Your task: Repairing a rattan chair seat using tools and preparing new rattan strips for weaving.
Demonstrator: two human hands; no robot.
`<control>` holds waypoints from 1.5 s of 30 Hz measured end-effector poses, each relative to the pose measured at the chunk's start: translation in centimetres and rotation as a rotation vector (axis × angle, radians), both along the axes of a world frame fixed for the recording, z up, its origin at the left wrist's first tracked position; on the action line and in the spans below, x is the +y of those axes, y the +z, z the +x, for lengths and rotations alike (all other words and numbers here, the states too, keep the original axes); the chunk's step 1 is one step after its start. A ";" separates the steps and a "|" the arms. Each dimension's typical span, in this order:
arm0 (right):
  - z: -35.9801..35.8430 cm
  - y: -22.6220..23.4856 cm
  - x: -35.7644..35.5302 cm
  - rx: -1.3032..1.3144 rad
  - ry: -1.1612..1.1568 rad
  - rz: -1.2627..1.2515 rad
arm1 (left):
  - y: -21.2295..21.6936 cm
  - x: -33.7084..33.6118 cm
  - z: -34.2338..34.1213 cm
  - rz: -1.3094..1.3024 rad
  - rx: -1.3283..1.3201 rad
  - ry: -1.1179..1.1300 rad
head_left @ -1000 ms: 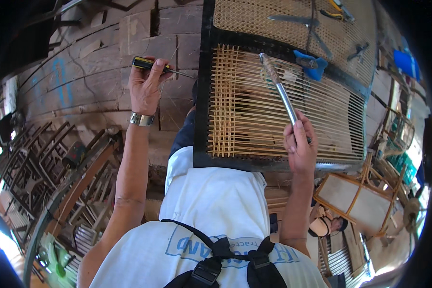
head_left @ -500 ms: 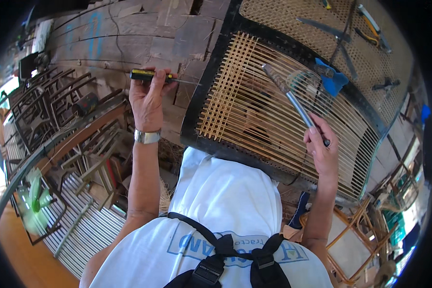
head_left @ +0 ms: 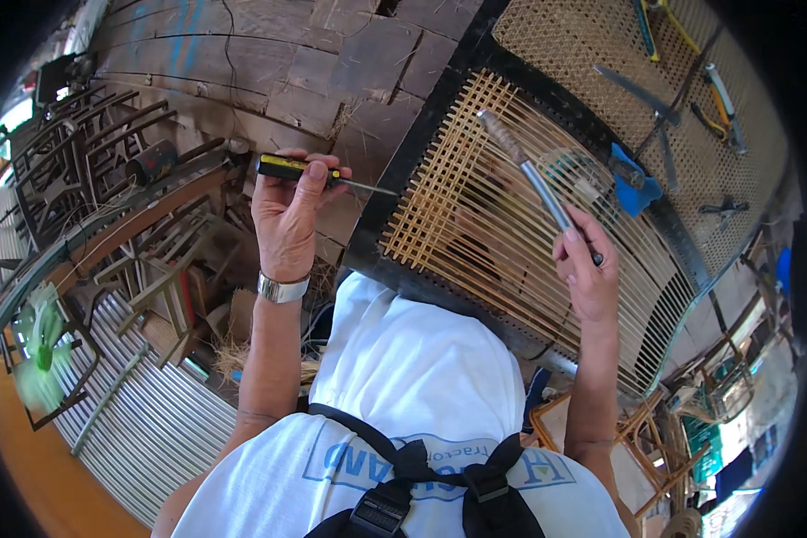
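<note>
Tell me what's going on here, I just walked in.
A person in a white shirt is at a black frame strung with cane strands. Their left hand holds a screwdriver-like tool, its tip at the frame's left rail; whether it touches is unclear. Their right hand holds a metal-shafted tool over the strands. A woven grid fills the left part; the remaining strands run mostly one way. A bladed tool lies on the woven panel beyond.

I saw the wide fisheye camera face down from the person's head — close over the white T-shirt (head_left: 421, 359), farther off the part-woven cane panel (head_left: 453, 161).
</note>
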State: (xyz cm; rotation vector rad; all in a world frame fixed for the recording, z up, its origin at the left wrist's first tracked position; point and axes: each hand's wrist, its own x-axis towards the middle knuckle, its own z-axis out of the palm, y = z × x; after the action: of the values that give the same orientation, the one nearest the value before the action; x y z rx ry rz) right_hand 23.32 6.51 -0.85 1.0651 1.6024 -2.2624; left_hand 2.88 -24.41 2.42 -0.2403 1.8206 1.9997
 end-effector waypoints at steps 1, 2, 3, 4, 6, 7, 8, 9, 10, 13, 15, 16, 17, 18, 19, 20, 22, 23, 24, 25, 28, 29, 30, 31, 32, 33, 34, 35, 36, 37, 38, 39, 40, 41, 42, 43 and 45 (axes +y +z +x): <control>-0.3 -0.2 0.2 0.003 -0.075 -0.014 | -0.3 0.6 -0.5 0.022 0.006 0.006; -0.5 -0.3 0.3 0.005 -0.153 -0.026 | -0.9 1.0 -1.0 0.035 0.001 0.006; -0.6 -0.5 0.5 0.005 -0.181 0.022 | -1.6 1.4 -1.6 0.037 0.024 -0.002; -0.8 -0.4 0.9 -0.001 -0.181 0.037 | -2.3 1.9 -2.2 0.040 0.046 -0.011; -1.2 0.0 1.6 0.036 -0.253 0.003 | -3.4 2.9 -3.7 0.050 0.039 -0.022; -1.3 0.2 1.9 0.039 -0.275 0.002 | -4.0 3.3 -4.4 0.067 0.035 -0.035; -1.3 0.3 2.2 0.032 -0.275 0.011 | -4.5 3.8 -5.0 0.083 0.032 -0.047; -1.3 0.4 2.4 0.052 -0.286 0.006 | -4.7 4.4 -5.6 0.076 0.031 -0.059; -1.3 0.4 2.6 0.073 -0.297 -0.002 | -5.1 4.9 -6.1 0.079 0.023 -0.060; -1.6 0.6 2.6 0.034 -0.280 0.014 | -5.8 6.2 -7.1 0.096 0.015 -0.084; -1.8 0.8 2.3 -0.012 -0.208 0.058 | -6.1 6.9 -7.4 0.086 0.027 -0.119; -2.1 0.9 2.2 -0.015 -0.208 0.058 | -6.2 7.2 -7.5 0.086 0.025 -0.120; -2.3 0.9 2.1 -0.022 -0.153 0.052 | -6.3 7.4 -7.5 0.080 0.019 -0.128; -2.6 1.0 2.0 -0.030 -0.099 0.045 | -6.3 7.7 -7.5 0.074 0.013 -0.138; -2.8 1.0 1.9 -0.044 -0.106 0.038 | -6.3 8.1 -7.5 0.072 0.011 -0.138; -2.8 0.9 2.0 -0.044 -0.106 0.035 | -6.2 8.5 -7.4 0.073 0.020 -0.163; -2.8 0.4 2.0 -0.049 -0.133 0.039 | -6.3 8.9 -7.2 0.069 0.031 -0.188; -2.9 0.4 2.1 -0.046 -0.134 0.035 | -6.5 9.1 -7.0 0.063 0.046 -0.210; -3.1 0.4 2.2 -0.042 -0.146 0.030 | -6.7 9.1 -6.9 0.058 0.061 -0.234; -3.1 0.4 2.3 -0.037 -0.158 0.025 | -6.8 9.1 -6.9 0.050 0.065 -0.247; -2.7 0.2 2.5 0.011 -0.137 0.044 | -5.9 8.6 -6.8 -0.033 0.048 -0.274; -2.4 0.1 2.6 0.017 -0.145 0.045 | -5.7 8.5 -6.7 -0.033 0.054 -0.281; -2.1 -0.1 2.6 0.021 -0.157 0.040 | -5.4 8.4 -6.7 0.004 0.040 -0.251; -1.8 -0.1 2.6 0.024 -0.170 0.035 | -5.2 8.4 -6.6 0.042 0.026 -0.221; -1.4 -0.1 2.5 0.030 -0.177 0.035 | -5.2 8.6 -6.5 0.042 0.031 -0.227; -1.1 -0.1 2.5 0.033 -0.178 0.044 | -5.2 8.9 -6.4 0.017 0.057 -0.199; -0.7 -0.1 2.3 0.034 -0.179 0.053 | -5.3 9.2 -6.3 -0.008 0.082 -0.170; -0.4 -0.1 2.2 0.039 -0.183 0.053 | -5.5 9.4 -6.4 -0.007 0.086 -0.173; -0.1 -0.1 2.0 0.038 -0.179 0.048 | -5.8 9.7 -6.4 -0.001 0.100 -0.168; 0.2 0.0 1.8 0.037 -0.175 0.042 | -6.0 9.9 -6.3 0.006 0.113 -0.161; 0.4 0.1 1.6 0.040 -0.177 0.042 | -6.2 10.1 -6.2 0.006 0.116 -0.164; 0.4 0.2 1.4 0.041 -0.174 0.023 | -6.5 10.3 -6.2 0.005 0.128 -0.174; 0.5 0.2 1.2 0.041 -0.170 0.004 | -6.8 10.5 -6.1 0.004 0.140 -0.182; 0.7 0.0 1.2 0.037 -0.168 -0.019 | -7.2 10.6 -6.0 0.002 0.144 -0.184; 0.9 0.0 1.2 0.039 -0.171 -0.019 | -7.5 10.8 -5.9 0.002 0.144 -0.191; 1.0 -0.1 1.3 0.039 -0.164 -0.023 | -7.7 10.9 -5.7 0.000 0.145 -0.197; 1.1 -0.1 1.4 0.042 -0.158 -0.028 | -7.6 11.1 -5.2 -0.007 0.144 -0.208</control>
State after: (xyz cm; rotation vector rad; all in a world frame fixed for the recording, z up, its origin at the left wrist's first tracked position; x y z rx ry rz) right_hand 24.40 7.91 -1.00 1.1839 1.5479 -2.4152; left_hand -2.34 -13.35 -5.22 0.0905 1.8557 1.9077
